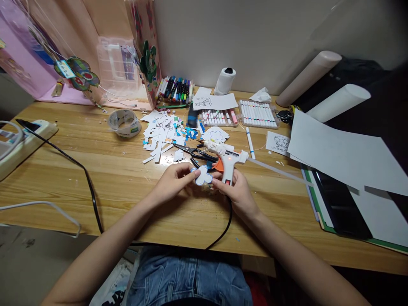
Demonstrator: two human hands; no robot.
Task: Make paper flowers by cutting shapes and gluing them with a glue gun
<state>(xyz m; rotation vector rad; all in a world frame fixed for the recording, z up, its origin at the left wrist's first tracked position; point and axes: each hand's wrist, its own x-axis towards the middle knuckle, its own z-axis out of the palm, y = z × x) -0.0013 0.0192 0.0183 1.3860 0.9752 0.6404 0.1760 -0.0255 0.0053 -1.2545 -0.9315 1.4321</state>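
Observation:
Between the thumb and fingers of my left hand [174, 180] is a small white paper flower cutout [203, 175] with a blue outline. My right hand [238, 190] is wrapped round the handle of a white hot glue gun [230, 158] with an orange trigger. Its thumb and fingertips also reach the flower's right edge. A long clear glue stick [277, 171] sticks out of the gun's back, and the nozzle points up and left. Black-handled scissors [204, 154] lie just behind the flower, partly hidden by the gun. Another flower drawing [216, 134] on paper is beyond the gun.
Paper scraps [159, 136] spread behind my left hand, near a tape roll [124, 123]. Markers [258, 114] stand in cases at the back. Large white sheets [344, 153] cover folders on the right. A power strip [28, 144] and black cable [86, 170] lie left.

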